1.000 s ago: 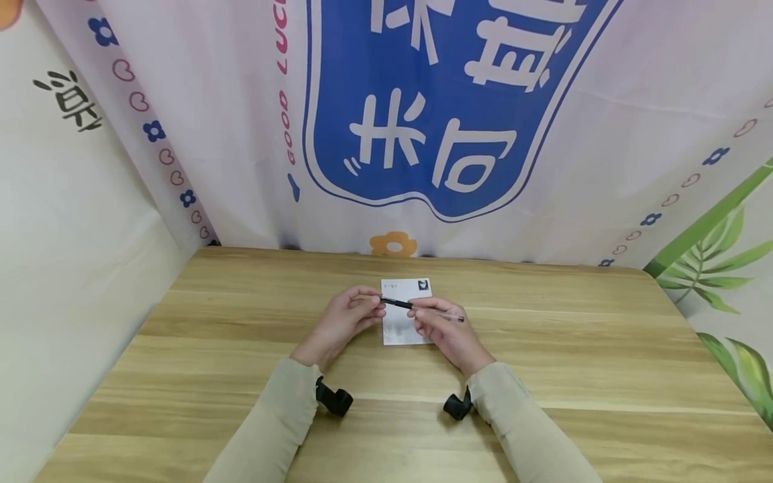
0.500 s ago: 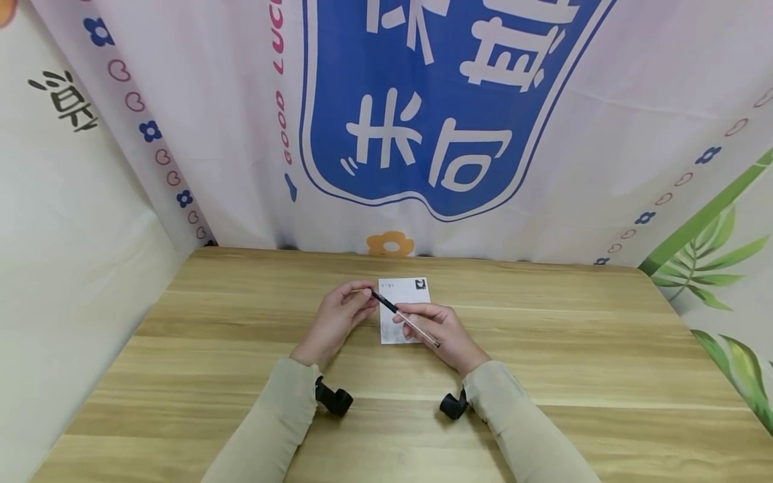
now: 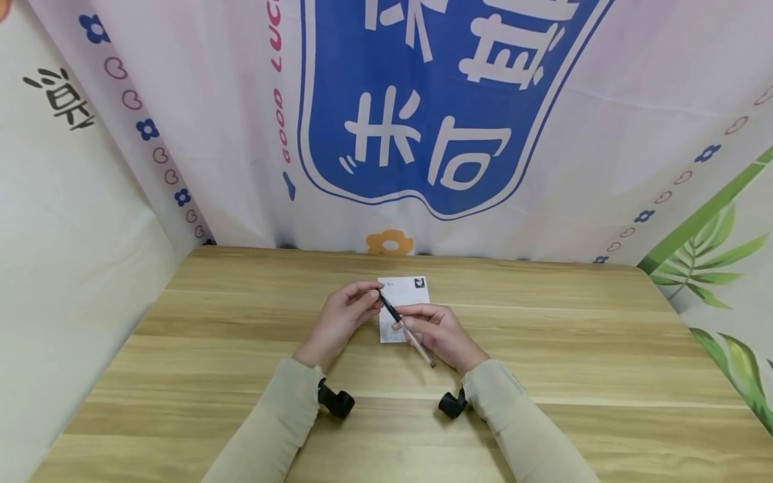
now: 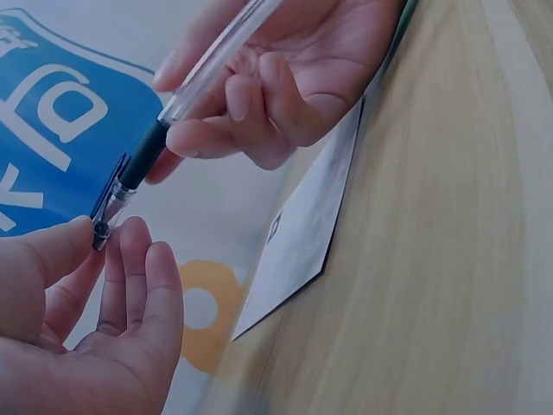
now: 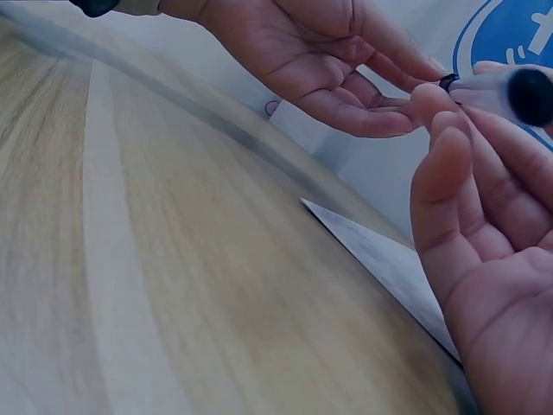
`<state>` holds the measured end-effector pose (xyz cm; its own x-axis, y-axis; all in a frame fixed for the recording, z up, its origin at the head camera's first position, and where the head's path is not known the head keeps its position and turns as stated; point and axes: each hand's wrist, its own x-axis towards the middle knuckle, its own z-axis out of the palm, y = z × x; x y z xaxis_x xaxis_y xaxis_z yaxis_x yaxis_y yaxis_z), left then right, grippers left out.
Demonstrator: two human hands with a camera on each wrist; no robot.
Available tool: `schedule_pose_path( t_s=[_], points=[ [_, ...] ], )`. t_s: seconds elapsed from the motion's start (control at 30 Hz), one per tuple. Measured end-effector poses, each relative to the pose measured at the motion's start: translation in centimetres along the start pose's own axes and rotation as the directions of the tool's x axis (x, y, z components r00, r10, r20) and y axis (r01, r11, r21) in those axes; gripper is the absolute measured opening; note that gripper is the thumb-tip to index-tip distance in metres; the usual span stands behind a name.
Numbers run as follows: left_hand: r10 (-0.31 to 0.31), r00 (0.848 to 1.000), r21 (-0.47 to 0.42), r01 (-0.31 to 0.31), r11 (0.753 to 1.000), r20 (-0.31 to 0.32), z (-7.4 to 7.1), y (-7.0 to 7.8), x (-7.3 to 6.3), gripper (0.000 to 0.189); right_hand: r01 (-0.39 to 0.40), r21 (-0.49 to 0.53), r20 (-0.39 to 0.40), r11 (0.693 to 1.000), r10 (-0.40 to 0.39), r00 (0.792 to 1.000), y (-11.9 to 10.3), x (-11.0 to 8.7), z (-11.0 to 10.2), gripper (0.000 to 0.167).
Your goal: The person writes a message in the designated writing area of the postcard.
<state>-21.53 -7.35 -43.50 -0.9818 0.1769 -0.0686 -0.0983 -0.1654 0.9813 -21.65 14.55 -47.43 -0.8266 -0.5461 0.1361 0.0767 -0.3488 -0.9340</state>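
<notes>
A slim pen (image 3: pixel 390 308) with a clear barrel and dark grip slants between both hands above a white printed card (image 3: pixel 406 290). My left hand (image 3: pixel 343 316) pinches the far end, where the left wrist view shows a clear cap (image 4: pixel 114 206) with a dark clip. With thumb and index finger, my right hand (image 3: pixel 445 333) pinches the barrel just behind the dark grip; its other fingers (image 4: pixel 252 111) are loosely curled. The pen's back end points down toward me. In the right wrist view that dark end (image 5: pixel 530 97) faces the camera. The card lies flat, partly covered by the right hand.
The wooden table (image 3: pixel 241 402) spreads out around the card and both arms. A printed curtain (image 3: pixel 241 168) hangs along its back edge. Black wrist cameras (image 3: pixel 337 404) stick out inward from both sleeves.
The pen has turned from nearly level to a steep slant, its back end swinging down toward me. The right hand's fingers have shifted along with it; the left hand keeps its pinch.
</notes>
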Motion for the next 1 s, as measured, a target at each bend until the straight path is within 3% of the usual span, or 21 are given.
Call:
schedule_pose_path(
  t_s=[0.53, 1.0],
  points=[
    [0.017, 1.000, 0.052, -0.017, 0.999, 0.000, 0.9, 0.3, -0.4, 0.033, -0.029, -0.011, -0.003, 1.000, 0.029, 1.000, -0.1, -0.2, 0.3, 0.027],
    [0.024, 0.999, 0.048, -0.022, 0.999, -0.031, 1.1, 0.1, -0.5, 0.031, 0.012, -0.031, -0.024, 0.999, -0.013, 1.000, 0.1, -0.1, 0.2, 0.028]
  ],
)
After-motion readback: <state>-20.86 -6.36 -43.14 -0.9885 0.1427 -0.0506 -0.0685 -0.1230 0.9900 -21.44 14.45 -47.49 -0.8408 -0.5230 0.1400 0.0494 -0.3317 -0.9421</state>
